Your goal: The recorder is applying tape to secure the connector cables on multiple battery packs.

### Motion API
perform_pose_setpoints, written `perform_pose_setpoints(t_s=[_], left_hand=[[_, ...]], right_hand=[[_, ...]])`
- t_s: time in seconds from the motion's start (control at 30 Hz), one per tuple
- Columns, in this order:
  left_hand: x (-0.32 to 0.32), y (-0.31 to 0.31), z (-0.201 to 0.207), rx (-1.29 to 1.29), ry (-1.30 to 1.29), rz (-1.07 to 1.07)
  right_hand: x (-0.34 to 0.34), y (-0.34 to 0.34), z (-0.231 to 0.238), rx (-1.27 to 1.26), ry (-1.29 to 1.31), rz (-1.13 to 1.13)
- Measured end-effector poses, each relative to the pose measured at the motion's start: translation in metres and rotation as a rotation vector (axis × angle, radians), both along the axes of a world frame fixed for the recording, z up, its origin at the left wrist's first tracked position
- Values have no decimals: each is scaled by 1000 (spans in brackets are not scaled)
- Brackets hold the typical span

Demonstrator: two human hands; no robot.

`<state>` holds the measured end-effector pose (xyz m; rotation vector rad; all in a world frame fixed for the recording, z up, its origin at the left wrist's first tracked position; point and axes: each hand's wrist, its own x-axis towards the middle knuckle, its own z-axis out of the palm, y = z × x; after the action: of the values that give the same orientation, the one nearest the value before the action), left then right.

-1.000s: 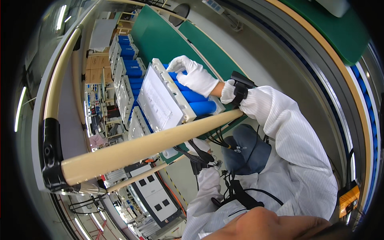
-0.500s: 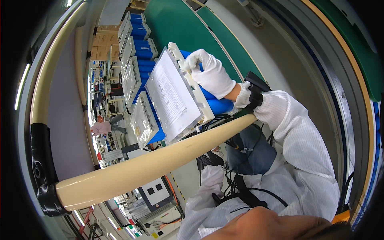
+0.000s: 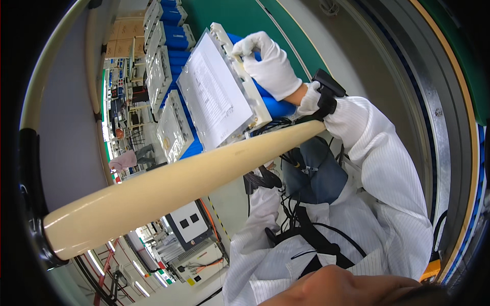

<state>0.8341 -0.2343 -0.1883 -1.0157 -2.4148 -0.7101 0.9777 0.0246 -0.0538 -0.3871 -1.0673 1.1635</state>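
Observation:
My right hand [image 3: 270, 66], in a white glove, is at the upper edge of a white plastic frame [image 3: 256, 104] on a pack of blue cylinders [image 3: 279, 108]. Its thumb and forefinger are pinched together at that edge; whatever lies between them is too small to make out. A printed paper sheet [image 3: 214, 94] in a clear sleeve covers the pack's face. Below the beige rail, my left hand [image 3: 271, 166] shows only as a sliver beside black cables [image 3: 264, 179]; its fingers are mostly hidden.
More packs with blue cylinders [image 3: 176, 36] stand in a row on the green table [image 3: 214, 14]. A thick beige rail [image 3: 168, 191] crosses in front of me. Behind it is a grey-white machine cabinet [image 3: 191, 224]. Another person in pink [image 3: 122, 161] is far left.
The view has shifted, so the packs and my right hand sit higher in the picture. My right hand keeps its pinch at the same frame edge.

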Motion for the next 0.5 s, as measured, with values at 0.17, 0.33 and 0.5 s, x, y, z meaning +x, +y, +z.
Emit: perform_pose_setpoints(t_s=[0.17, 0.33, 0.5], left_hand=[[0, -3, 5, 23, -4, 17], [7, -6, 4, 31, -15, 14], [8, -6, 5, 36, -15, 8]], right_hand=[[-3, 1, 4, 29, -45, 43], [2, -5, -9, 40, -163, 15], [-8, -5, -7, 10, 64, 12]])
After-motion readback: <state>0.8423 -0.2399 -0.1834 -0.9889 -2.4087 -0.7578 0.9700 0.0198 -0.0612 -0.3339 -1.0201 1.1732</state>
